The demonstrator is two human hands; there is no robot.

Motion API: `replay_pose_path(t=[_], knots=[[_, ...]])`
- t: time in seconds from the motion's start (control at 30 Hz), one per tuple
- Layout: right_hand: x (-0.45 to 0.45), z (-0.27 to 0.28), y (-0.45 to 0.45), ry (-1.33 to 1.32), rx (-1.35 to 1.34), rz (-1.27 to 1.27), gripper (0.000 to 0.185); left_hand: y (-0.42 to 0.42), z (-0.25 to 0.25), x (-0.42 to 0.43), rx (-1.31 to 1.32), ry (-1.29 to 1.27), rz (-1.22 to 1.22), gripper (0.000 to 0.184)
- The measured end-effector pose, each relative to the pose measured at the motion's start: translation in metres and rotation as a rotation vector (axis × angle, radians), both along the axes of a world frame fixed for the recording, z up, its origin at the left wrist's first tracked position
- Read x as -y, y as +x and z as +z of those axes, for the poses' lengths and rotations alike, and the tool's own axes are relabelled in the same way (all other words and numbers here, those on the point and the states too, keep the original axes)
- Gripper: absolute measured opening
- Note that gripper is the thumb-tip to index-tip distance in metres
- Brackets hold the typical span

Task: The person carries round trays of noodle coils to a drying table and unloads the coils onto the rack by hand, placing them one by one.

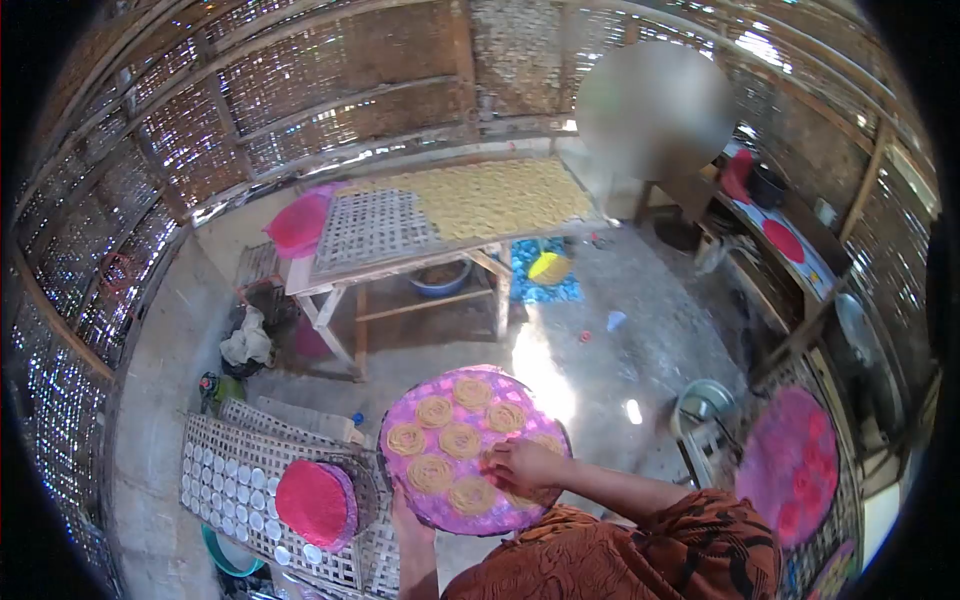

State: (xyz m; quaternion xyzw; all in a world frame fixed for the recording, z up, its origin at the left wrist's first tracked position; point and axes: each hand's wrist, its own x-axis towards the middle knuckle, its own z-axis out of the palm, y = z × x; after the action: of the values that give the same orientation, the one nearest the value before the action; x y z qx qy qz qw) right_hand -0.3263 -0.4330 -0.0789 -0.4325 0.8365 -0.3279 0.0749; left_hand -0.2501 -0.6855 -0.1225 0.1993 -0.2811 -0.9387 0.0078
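Observation:
A round pink-purple tray [398,478] with a dark rim is held in front of my body. Several flat, coiled yellowish rounds that look like noodle nests [460,441] lie on it. My left hand [408,515] grips the tray's lower left edge, its fingers mostly hidden underneath. Over the right part of the tray, my right hand [527,464] reaches in with fingers bent down among the coils. What its fingertips pinch, if anything, is hidden. One or two coils on that side are partly covered by the hand and forearm.
A woven rack table [375,222] carries rows of yellowish rounds. At lower left, red-pink discs [315,505] rest on a lattice rack beside small white discs [230,490]. Another pink tray [790,465] leans at right, near a bucket [703,403]. A blurred patch covers the upper right.

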Motion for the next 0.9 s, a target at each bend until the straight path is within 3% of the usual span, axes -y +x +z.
replay_pose_path(t=[0.07, 0.1, 0.17, 0.2, 0.27, 0.3, 0.33, 0.37, 0.47, 0.63, 0.77, 0.8, 0.9], knots=[[0.010, 0.016, -0.050, -0.049, -0.285, -0.049, 0.022, -0.055, 0.009, 0.005, 0.023, -0.035, 0.039, 0.043], [0.015, 0.022, -0.077, -0.061, -0.274, -0.038, 0.022, -0.082, 0.009, 0.011, 0.032, -0.068, 0.049, 0.043], [0.023, 0.040, -0.144, 0.090, 0.327, -0.180, 0.019, -0.132, 0.010, 0.028, -0.016, -0.142, 0.068, 0.043], [0.023, 0.046, -0.175, -0.081, 0.336, -0.302, 0.015, -0.153, 0.017, 0.035, -0.011, -0.115, 0.077, 0.043], [0.017, 0.003, -0.259, -0.395, 0.439, -0.338, 0.011, -0.189, 0.037, 0.046, 0.033, -0.084, 0.117, 0.045], [0.013, 0.013, -0.296, -0.591, 0.964, -0.266, 0.006, -0.205, 0.051, 0.050, 0.050, -0.070, 0.151, 0.045], [0.021, 0.008, -0.334, -0.649, 0.822, -0.338, 0.004, -0.219, 0.063, 0.056, 0.031, -0.069, 0.199, 0.046], [0.026, 0.024, -0.366, -0.785, 1.060, -0.345, 0.005, -0.232, 0.067, 0.066, 0.008, -0.072, 0.247, 0.046], [0.060, 0.047, -0.460, -0.929, 1.221, -0.434, 0.009, -0.270, 0.050, 0.123, 0.015, -0.086, 0.399, 0.045], [0.165, 0.032, -0.608, -0.886, 1.136, -0.339, 0.011, -0.350, 0.036, 0.248, 0.040, -0.137, 0.596, 0.047], [0.299, -0.006, -0.707, -0.771, 1.044, -0.421, 0.012, -0.428, 0.035, 0.340, 0.058, -0.252, 0.716, 0.045], [0.328, -0.023, -0.727, -0.778, 0.990, -0.337, 0.011, -0.444, 0.034, 0.359, 0.050, -0.244, 0.719, 0.045], [0.416, -0.061, -0.767, -0.731, 1.148, -0.459, 0.010, -0.471, 0.028, 0.404, 0.030, -0.220, 0.727, 0.048]])
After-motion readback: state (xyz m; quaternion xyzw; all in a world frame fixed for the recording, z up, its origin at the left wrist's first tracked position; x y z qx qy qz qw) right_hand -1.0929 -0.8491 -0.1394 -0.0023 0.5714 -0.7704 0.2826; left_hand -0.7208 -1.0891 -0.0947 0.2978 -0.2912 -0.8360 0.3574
